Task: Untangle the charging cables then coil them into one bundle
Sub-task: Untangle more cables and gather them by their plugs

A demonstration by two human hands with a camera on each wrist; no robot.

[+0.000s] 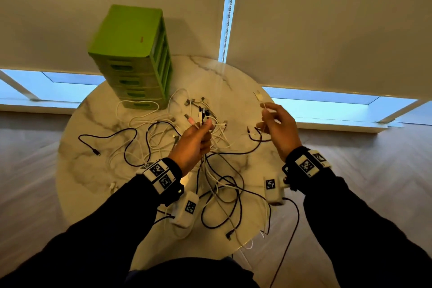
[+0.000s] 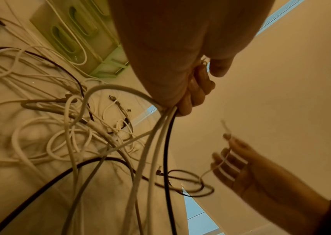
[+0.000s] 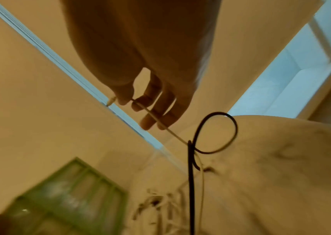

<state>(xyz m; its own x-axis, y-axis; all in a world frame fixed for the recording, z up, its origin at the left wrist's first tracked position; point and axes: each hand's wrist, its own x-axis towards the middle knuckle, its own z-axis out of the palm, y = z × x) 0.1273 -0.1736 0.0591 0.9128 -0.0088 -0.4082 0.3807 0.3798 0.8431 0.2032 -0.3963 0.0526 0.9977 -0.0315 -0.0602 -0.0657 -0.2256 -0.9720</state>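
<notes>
A tangle of white and black charging cables (image 1: 149,138) sprawls over the round marble table (image 1: 233,77). My left hand (image 1: 198,135) is raised above the middle and grips a bunch of several cable ends (image 1: 201,114), whose strands (image 2: 160,135) hang down from the fist (image 2: 190,95). My right hand (image 1: 273,121) is lifted to the right and pinches a thin white cable (image 3: 152,116) between thumb and finger, its plug (image 1: 257,94) sticking up. A black cable loop (image 3: 214,132) hangs round that white cable below the fingers.
A green drawer tower (image 1: 133,56) stands at the table's back left, with a white cable looped against its base. Cables trail over the table's near edge (image 1: 247,244). Roller blinds and low windows lie behind; wood floor surrounds the table.
</notes>
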